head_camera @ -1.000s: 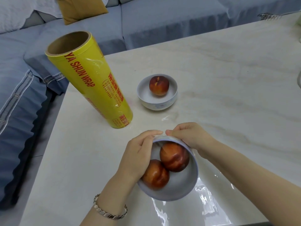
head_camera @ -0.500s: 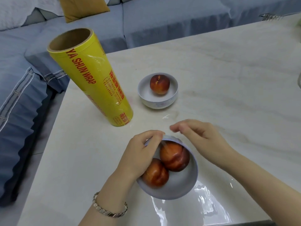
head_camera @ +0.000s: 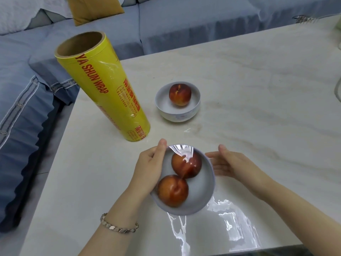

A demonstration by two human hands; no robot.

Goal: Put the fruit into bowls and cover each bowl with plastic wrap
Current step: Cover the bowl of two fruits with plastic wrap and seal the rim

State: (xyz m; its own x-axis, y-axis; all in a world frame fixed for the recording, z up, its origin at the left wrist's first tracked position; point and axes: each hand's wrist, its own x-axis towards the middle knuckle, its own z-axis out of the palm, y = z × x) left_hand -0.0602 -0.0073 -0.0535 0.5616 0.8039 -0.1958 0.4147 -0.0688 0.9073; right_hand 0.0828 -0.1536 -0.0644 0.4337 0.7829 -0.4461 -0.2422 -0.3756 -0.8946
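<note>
The near bowl (head_camera: pixel 201 196), white, is seen low in the centre of the frame, tipped so that its opening faces the camera. Two red-orange fruits are held in it: the upper fruit (head_camera: pixel 186 164) lies toward the far wall, and the lower fruit (head_camera: pixel 172 190) lies just below it and touches it. A sheet of plastic wrap (head_camera: pixel 181 150) is drawn over the top part of the rim, where a bright glare is caught, and it drapes onto the upper fruit. More of the film is spread shining on the table to the lower right of the bowl.

The bowl's left side is gripped by the left hand (head_camera: pixel 147 169), with the fingers curled against the wall and one fingertip raised at the top left of the rim beside the film. A metal bracelet (head_camera: pixel 118 227) is worn on that wrist. The right hand (head_camera: pixel 232 165) is held just beside the right rim, fingers straight and close together, with nothing in it; whether the fingertips touch the rim cannot be told.

Above, at mid-frame, the far bowl (head_camera: pixel 162 104) is set upright on the pale marbled table (head_camera: pixel 258 89), with a single fruit (head_camera: pixel 180 95) inside. To its left a yellow roll of wrap (head_camera: pixel 103 89) is stood on end. A blue-grey sofa (head_camera: pixel 184 24) with a mustard cushion (head_camera: pixel 94 8) fills the top and left of the frame.
</note>
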